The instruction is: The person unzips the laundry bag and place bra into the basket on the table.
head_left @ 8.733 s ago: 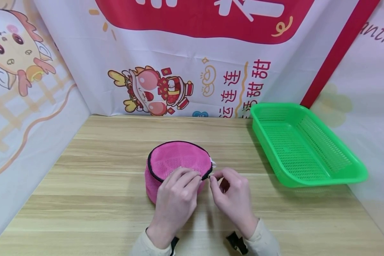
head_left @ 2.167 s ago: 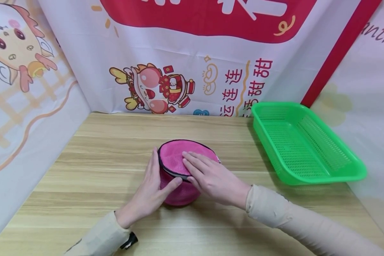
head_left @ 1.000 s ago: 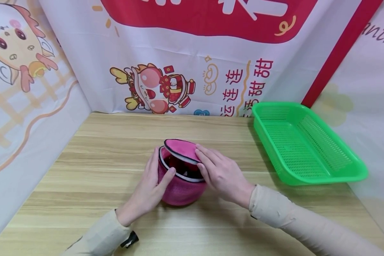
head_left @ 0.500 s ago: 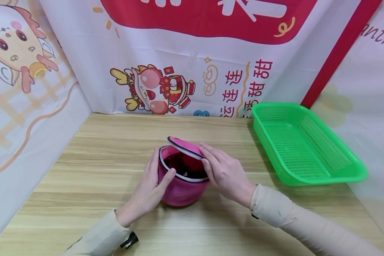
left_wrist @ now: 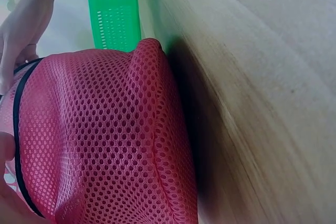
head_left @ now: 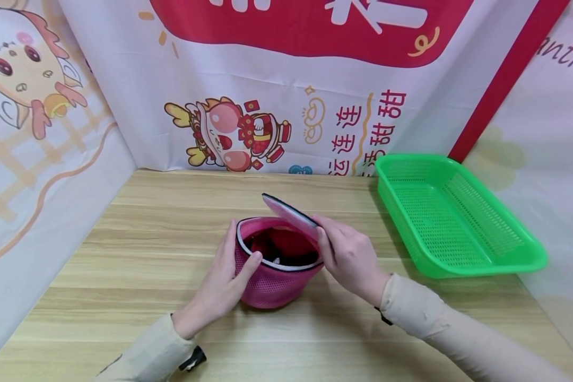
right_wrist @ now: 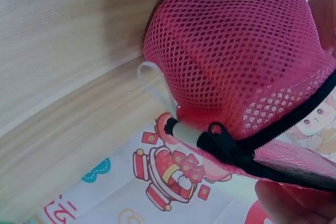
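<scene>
Wooden table (head_left: 148, 223), pouch (head_left: 272, 286) contents — dark, unclear

The mesh pouch (head_left: 272, 284) is hot pink with a honeycomb weave, edged in black zipper tape and a white inner rim (dark red and black show inside). At 3 o'clock from it, the basket (head_left: 458, 265) is bright green, perforated in a fine grid. The table (head_left: 124, 297) is pale wood-grain. Sleeves (head_left: 439, 329) are beige.

- We see a green perforated basket (head_left: 458, 217) on the wooden bench (head_left: 148, 212), far right.
- Behind, we see cartoon banners (head_left: 229, 132) as walls.
</scene>
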`<action>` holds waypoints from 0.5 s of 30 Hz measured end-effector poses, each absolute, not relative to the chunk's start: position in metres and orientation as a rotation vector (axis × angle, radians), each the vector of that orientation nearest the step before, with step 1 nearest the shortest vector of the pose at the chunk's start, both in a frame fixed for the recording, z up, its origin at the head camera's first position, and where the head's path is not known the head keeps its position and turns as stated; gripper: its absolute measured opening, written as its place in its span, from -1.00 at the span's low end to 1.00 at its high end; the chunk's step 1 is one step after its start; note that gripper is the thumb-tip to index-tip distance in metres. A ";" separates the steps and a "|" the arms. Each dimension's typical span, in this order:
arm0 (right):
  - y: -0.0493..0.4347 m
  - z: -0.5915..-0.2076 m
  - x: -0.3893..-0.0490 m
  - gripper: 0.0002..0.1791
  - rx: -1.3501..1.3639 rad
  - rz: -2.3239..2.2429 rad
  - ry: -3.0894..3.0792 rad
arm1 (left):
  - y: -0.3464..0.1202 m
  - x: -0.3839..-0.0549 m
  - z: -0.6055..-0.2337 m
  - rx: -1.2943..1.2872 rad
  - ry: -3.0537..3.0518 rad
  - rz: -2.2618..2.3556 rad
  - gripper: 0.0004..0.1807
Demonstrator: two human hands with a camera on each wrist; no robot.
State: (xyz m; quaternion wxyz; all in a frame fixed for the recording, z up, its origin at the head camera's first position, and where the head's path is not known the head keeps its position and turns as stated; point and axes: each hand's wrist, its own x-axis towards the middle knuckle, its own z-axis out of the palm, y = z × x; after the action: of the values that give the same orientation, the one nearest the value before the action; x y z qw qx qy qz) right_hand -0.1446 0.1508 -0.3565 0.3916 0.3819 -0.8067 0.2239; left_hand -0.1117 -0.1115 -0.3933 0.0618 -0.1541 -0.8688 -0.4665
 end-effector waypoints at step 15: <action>0.171 -0.359 -0.155 -0.73 0.828 0.632 -2.024 | -0.110 -0.111 -0.394 -0.471 -2.622 -1.385 -0.11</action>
State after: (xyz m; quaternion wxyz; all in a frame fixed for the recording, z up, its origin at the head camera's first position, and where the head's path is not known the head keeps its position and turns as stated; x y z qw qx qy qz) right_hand -0.1546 0.1709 -0.3585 0.4194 0.3301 -0.8072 0.2521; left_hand -0.1113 -0.1095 -0.3936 0.0695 -0.1566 -0.8712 -0.4601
